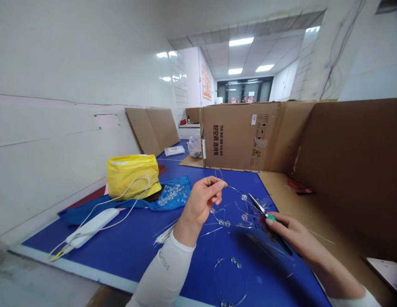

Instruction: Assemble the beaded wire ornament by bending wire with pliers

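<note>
My left hand (203, 196) pinches a thin wire between thumb and fingers above the blue tabletop. Clear round beads (244, 197) are strung along this wire, which curves down and to the right. In my right hand (288, 232) is a pair of pliers (271, 221) with green-and-black handles; the jaws point up and left, close to the strung beads. Below my hands lies a wire ring (215, 277) with several clear beads on it. Cut lengths of silvery wire (164, 235) lie in a bundle, partly behind my left forearm.
Loose clear beads (174, 194) sit on a blue cloth (185, 183) beside a yellow bag (131, 175). A white power strip (92, 228) with its cable lies at the left. Cardboard walls (236, 140) border the back and right. A phone-like white device (386, 273) lies far right.
</note>
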`<state>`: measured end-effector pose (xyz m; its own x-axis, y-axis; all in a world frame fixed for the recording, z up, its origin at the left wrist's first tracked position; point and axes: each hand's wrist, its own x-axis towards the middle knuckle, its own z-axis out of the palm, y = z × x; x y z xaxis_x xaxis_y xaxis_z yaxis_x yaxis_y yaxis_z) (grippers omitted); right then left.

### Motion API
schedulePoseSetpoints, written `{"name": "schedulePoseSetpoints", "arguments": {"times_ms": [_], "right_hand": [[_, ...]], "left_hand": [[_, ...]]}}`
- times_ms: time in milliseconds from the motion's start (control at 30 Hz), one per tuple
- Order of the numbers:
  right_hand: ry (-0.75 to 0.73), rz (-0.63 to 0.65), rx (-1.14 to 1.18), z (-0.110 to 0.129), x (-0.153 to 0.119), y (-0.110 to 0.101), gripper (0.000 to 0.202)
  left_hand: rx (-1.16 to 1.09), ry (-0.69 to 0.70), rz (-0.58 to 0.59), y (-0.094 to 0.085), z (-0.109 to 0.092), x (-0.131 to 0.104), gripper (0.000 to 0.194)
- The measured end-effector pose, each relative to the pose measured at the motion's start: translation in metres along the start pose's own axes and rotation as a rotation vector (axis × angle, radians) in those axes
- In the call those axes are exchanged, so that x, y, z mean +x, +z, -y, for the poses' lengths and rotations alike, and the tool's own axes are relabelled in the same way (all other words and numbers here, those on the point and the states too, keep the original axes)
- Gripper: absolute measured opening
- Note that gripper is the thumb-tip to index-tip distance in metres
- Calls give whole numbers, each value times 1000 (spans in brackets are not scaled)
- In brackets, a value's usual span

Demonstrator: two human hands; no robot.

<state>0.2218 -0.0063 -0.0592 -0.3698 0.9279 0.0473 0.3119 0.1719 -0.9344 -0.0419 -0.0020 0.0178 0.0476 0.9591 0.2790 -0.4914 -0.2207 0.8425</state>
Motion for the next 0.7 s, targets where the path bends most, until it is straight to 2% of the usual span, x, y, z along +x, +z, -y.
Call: {"name": "schedulePoseSetpoints", "arguments": {"times_ms": [100,200,300,400,533,700], "right_hand": [[-105,-3,-10,24,13,-4,51],[-317,-94,-204,41,26,1,36],[-534,-165,-346,48,36,14,24],[-673,-206,-418,48,41,26,16],[-774,-239,-452,49,38,32,10],[-806,-265,-493,55,29,29,11]], "left_hand": [[-21,-2,16,11,-4,-1,27],[-3,23,-47,14,-6,-4,26],[7,48,-108,11,-9,-5,25],[-1,66,-148,7,-13,-6,25],[8,50,-142,5,-11,-4,24],[46,25,-109,7,-2,-2,21]]}}
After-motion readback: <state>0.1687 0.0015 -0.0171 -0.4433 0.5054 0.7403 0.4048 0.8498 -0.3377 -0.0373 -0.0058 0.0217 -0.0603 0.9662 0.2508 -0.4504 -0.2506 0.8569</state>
